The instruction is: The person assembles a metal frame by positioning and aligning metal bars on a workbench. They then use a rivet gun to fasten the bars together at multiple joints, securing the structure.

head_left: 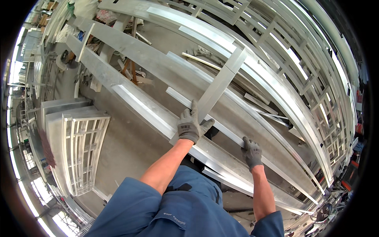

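My left hand [190,125], in a grey glove, lies with fingers stretched and thumb apart where a flat metal crosspiece [222,82] meets a thin silver metal bar [227,131]. Farther along that bar, my right hand [252,153], gloved alike, has its fingers bent over the edge and grips it; the undersides of the fingers are hidden. Long wide metal beams [130,45] run slantwise from far left to near right beneath the crosspiece. On the nearest beam, close to my left wrist, rests a bright metal strip [144,108].
At left stands a stack of metal panels with a ladder-like frame [85,152]. Latticed metal frames [294,65] fill the far right. Offcuts and brown wooden pieces [132,71] lie on the concrete floor between the beams. A white bag [85,8] is at the far left.
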Action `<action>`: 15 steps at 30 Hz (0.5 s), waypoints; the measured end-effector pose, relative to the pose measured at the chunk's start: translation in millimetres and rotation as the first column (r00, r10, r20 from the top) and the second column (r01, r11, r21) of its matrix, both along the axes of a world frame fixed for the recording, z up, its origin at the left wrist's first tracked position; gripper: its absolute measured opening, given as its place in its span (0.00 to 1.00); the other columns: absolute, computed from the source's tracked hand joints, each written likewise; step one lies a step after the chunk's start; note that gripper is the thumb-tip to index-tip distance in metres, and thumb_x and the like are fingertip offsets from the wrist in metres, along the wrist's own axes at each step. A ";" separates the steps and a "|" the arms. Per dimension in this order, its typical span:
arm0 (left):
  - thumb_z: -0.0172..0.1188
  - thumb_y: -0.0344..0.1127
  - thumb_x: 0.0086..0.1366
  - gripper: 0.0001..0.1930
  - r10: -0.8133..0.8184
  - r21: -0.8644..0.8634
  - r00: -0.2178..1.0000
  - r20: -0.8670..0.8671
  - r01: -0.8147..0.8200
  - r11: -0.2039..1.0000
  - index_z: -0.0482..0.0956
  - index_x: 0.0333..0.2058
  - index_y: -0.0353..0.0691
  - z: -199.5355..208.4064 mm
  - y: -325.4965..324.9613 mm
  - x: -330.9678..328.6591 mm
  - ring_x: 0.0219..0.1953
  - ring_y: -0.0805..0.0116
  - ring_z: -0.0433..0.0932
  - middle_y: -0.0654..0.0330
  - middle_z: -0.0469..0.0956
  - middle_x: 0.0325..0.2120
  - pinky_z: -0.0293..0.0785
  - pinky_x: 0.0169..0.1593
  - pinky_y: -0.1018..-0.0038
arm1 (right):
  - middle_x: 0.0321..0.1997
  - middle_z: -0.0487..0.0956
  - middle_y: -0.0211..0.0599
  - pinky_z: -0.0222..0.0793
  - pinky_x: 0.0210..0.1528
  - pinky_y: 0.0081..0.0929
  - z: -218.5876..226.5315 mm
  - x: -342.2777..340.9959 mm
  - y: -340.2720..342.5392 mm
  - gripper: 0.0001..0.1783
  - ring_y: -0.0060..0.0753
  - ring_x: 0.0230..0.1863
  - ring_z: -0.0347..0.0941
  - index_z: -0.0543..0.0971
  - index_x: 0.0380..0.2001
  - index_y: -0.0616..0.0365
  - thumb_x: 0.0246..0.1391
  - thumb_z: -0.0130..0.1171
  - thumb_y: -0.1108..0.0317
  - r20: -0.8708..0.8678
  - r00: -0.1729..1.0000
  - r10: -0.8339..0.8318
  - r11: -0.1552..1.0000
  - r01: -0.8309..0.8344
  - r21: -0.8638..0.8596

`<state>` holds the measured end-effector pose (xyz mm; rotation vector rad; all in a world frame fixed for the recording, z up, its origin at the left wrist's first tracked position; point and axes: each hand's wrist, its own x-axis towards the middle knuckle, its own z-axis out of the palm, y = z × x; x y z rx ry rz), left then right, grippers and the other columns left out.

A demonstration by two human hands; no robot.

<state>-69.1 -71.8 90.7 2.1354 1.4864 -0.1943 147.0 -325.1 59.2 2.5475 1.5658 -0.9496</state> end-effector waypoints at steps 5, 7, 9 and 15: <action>0.68 0.71 0.55 0.63 0.004 0.015 0.999 0.043 -0.004 1.000 0.46 0.78 0.42 -8.5 -3.0 -5.0 0.51 0.44 0.74 0.43 0.71 0.52 0.75 0.54 0.55 | 0.46 0.82 0.45 0.72 0.53 0.51 16.1 -16.3 32.6 0.21 0.56 0.49 0.79 0.74 0.52 0.50 0.56 0.65 0.67 0.032 0.999 -0.004 0.998 0.006 -0.061; 0.68 0.71 0.55 0.63 -0.003 0.031 0.998 0.067 0.001 1.000 0.46 0.78 0.43 -11.6 -3.8 -6.7 0.51 0.44 0.74 0.44 0.71 0.52 0.75 0.53 0.54 | 0.46 0.82 0.44 0.72 0.53 0.51 17.5 -18.4 37.2 0.21 0.56 0.49 0.79 0.74 0.53 0.50 0.56 0.65 0.66 0.035 0.999 0.008 0.999 -0.006 -0.053; 0.68 0.71 0.55 0.62 -0.008 0.034 0.996 0.089 0.005 0.999 0.46 0.78 0.43 -14.2 -3.7 -8.2 0.52 0.45 0.74 0.44 0.71 0.52 0.75 0.53 0.53 | 0.47 0.82 0.44 0.72 0.53 0.51 8.7 -27.5 52.2 0.21 0.56 0.50 0.79 0.74 0.54 0.49 0.57 0.64 0.66 0.034 0.999 0.025 1.000 -0.025 0.002; 0.69 0.68 0.55 0.60 0.002 0.112 0.995 0.096 -0.013 0.994 0.50 0.77 0.45 -20.8 -4.6 -8.1 0.52 0.46 0.75 0.46 0.73 0.49 0.75 0.53 0.52 | 0.51 0.82 0.45 0.72 0.55 0.51 12.0 -63.9 116.1 0.24 0.56 0.52 0.79 0.73 0.59 0.47 0.59 0.61 0.66 0.064 0.998 0.012 1.000 -0.012 -0.002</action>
